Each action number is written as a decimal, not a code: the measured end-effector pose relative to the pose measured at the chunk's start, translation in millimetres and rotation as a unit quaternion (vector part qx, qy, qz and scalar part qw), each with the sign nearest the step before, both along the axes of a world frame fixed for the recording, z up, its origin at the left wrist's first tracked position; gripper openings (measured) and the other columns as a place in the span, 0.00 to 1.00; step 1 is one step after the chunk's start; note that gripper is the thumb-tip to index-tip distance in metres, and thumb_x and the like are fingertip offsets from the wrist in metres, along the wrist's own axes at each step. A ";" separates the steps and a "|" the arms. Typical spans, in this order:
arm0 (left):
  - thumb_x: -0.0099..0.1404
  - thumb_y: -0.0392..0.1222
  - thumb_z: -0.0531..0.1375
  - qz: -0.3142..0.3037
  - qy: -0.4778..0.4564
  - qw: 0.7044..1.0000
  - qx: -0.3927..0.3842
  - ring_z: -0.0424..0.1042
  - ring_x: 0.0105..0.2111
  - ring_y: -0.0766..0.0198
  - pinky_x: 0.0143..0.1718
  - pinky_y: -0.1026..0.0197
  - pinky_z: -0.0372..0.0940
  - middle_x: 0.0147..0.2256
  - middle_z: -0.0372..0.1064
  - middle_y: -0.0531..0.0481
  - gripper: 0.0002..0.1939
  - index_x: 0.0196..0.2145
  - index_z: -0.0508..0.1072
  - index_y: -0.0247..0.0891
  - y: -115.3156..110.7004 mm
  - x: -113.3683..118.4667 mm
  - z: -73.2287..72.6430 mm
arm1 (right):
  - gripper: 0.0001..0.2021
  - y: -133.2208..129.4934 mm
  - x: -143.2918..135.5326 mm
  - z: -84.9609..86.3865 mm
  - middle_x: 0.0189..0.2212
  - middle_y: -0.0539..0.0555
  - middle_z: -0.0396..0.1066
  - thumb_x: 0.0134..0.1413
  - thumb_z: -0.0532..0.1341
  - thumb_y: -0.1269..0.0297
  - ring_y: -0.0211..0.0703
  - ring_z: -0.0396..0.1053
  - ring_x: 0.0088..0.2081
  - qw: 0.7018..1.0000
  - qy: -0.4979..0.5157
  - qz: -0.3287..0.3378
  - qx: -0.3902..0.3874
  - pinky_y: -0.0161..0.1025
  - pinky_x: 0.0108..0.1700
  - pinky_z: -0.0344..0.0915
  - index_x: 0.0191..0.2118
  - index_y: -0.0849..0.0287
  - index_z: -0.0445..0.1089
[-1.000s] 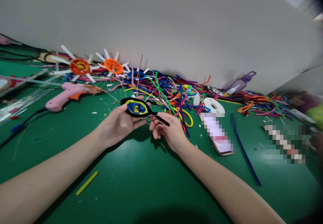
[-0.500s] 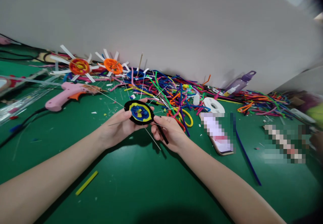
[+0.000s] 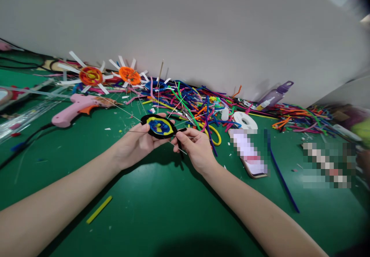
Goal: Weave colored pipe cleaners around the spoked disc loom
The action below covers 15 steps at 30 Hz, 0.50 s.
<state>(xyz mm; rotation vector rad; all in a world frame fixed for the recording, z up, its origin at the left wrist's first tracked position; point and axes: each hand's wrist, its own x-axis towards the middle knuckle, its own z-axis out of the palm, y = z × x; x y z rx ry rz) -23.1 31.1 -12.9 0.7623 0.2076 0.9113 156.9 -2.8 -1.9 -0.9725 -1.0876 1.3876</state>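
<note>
My left hand is closed on the rim of a round disc wound from pipe cleaners, blue and yellow in the middle with a black outer ring. Thin wire spokes stick out from it on all sides. My right hand pinches the loose black pipe cleaner at the disc's right edge, close to a spoke. The right fingers partly cover this black strand. Both hands hold the work above the green table.
A pink glue gun lies at left. Behind are two orange discs with white strips and a heap of coloured pipe cleaners. To the right are a tape roll, phone and purple bottle. A yellow stick lies in front.
The disc has tilted flatter and shifted slightly up and left. My right hand has turned and risen a little, and less of the black pipe cleaner's tail shows below it.
</note>
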 end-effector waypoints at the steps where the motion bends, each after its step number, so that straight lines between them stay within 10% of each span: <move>1: 0.64 0.47 0.63 0.000 -0.003 1.000 0.002 0.76 0.46 0.54 0.52 0.55 0.67 0.47 0.78 0.47 0.22 0.54 0.71 0.38 0.2 0.2 -0.3 | 0.12 0.1 0.4 -0.4 0.24 0.49 0.75 0.48 0.69 0.55 0.34 0.71 0.22 1.000 -0.009 -0.003 0.011 0.33 0.27 0.71 0.27 0.58 0.71; 9: 0.64 0.48 0.62 -0.002 0.005 1.000 -0.014 0.76 0.47 0.58 0.53 0.59 0.67 0.47 0.78 0.45 0.19 0.49 0.74 0.36 0.7 -1.4 -2.7 | 0.07 -6.7 5.1 -1.5 0.27 0.50 0.76 0.57 0.63 0.60 0.37 0.74 0.25 0.959 -0.203 -0.061 0.191 0.36 0.31 0.73 0.33 0.56 0.74; 15: 0.64 0.50 0.63 -0.037 -0.003 0.999 -0.027 0.76 0.47 0.60 0.52 0.60 0.68 0.46 0.79 0.46 0.19 0.48 0.75 0.35 1.1 -2.0 -3.8 | 0.06 -7.6 17.7 -0.4 0.31 0.54 0.80 0.61 0.60 0.68 0.42 0.77 0.32 0.746 -0.438 -0.120 0.486 0.38 0.35 0.74 0.35 0.56 0.75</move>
